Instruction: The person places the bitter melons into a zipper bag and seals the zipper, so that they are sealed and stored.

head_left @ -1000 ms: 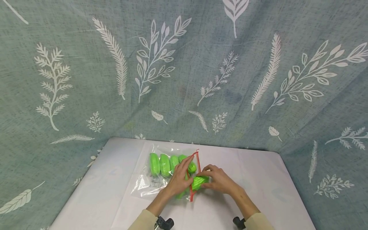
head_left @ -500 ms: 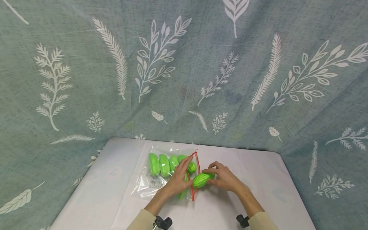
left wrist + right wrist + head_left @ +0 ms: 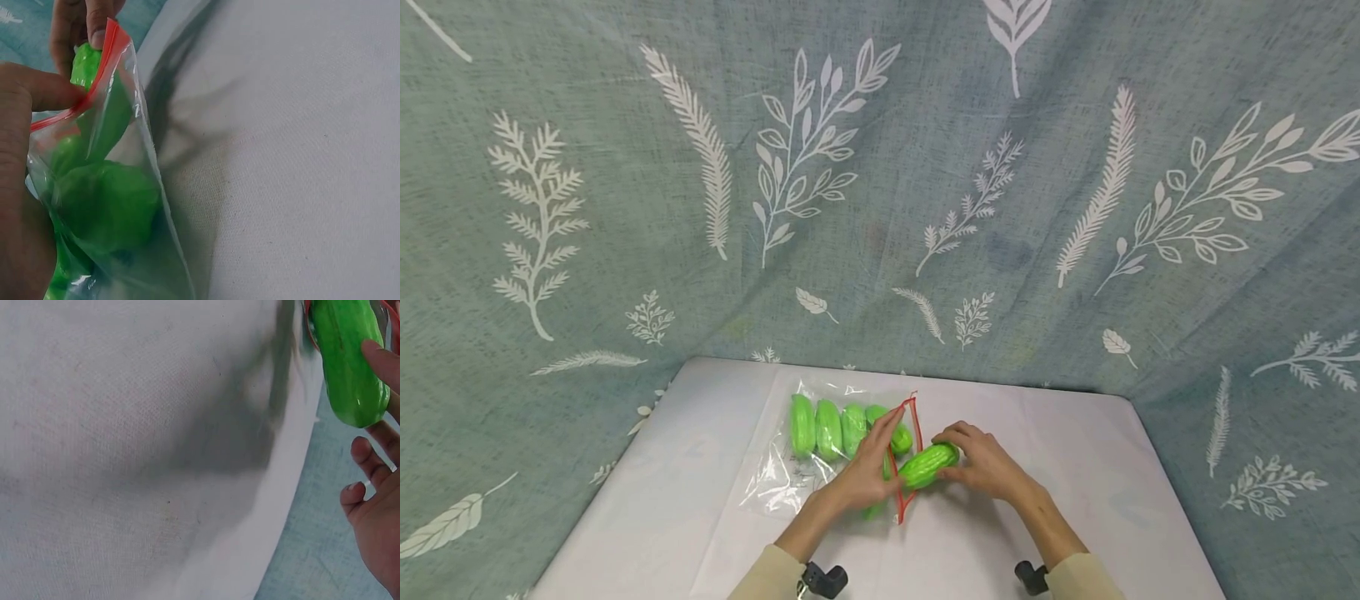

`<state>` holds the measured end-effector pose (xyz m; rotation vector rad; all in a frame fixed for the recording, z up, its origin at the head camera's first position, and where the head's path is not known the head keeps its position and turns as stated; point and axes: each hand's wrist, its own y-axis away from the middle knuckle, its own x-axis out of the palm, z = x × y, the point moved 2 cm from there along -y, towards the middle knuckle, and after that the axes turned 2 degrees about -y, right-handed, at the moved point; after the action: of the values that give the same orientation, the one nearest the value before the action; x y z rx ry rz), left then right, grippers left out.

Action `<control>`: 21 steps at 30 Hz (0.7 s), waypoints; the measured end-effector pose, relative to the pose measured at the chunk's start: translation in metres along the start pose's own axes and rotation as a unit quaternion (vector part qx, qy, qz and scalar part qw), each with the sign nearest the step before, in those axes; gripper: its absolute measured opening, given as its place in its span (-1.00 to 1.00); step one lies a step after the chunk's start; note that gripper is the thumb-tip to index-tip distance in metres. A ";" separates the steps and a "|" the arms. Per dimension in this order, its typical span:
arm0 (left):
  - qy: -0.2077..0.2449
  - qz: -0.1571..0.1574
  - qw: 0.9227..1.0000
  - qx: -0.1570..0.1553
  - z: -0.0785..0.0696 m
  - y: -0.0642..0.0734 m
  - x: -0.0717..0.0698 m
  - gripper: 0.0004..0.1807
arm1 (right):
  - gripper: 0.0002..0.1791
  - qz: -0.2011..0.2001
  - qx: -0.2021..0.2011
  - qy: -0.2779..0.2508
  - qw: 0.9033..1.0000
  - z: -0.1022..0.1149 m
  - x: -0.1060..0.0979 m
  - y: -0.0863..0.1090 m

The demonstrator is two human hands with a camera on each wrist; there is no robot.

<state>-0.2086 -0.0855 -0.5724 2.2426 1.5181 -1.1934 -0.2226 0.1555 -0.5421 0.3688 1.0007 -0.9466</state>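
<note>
A clear zip bag (image 3: 775, 479) with a red seal lies on the table, several green gourds (image 3: 829, 429) inside it. My left hand (image 3: 867, 479) grips the bag's mouth, its thumb at the red seal (image 3: 110, 47) and its fingers along the upper part. My right hand (image 3: 985, 462) holds a bright green, ridged gourd (image 3: 928, 465) between thumb and fingers. The gourd is tilted, its left end in the bag's mouth and its right end outside. In the right wrist view, the thumb presses the glossy gourd (image 3: 350, 375) while other fingers curl loosely below it.
The white-covered table (image 3: 1060, 483) extends around the bag on both sides. A green-grey curtain (image 3: 880, 208) with white leaf prints hangs behind and beside it.
My right hand drew the gourd a little to the right, and its end has since moved slightly back left into the bag's mouth. My left hand stays at the seal.
</note>
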 end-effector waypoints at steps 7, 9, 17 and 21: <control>0.022 0.011 1.000 -0.006 0.000 0.001 0.002 0.24 | -0.44 0.003 0.003 -0.003 1.000 0.000 0.002 0.001; 0.022 0.009 1.000 -0.006 -0.001 0.001 0.002 0.25 | -0.44 0.001 0.008 0.001 1.000 0.000 0.003 0.002; -0.004 -0.044 0.999 0.010 -0.002 0.000 0.008 0.11 | -0.46 -0.005 0.008 0.019 1.000 -0.001 0.006 0.003; -0.051 -0.106 0.993 0.033 -0.004 -0.003 0.012 0.04 | -0.46 -0.004 0.012 0.015 1.000 -0.001 0.007 0.002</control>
<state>-0.2069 -0.0738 -0.5775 2.0649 1.7351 -1.4117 -0.2198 0.1541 -0.5493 0.3998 1.0197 -0.9634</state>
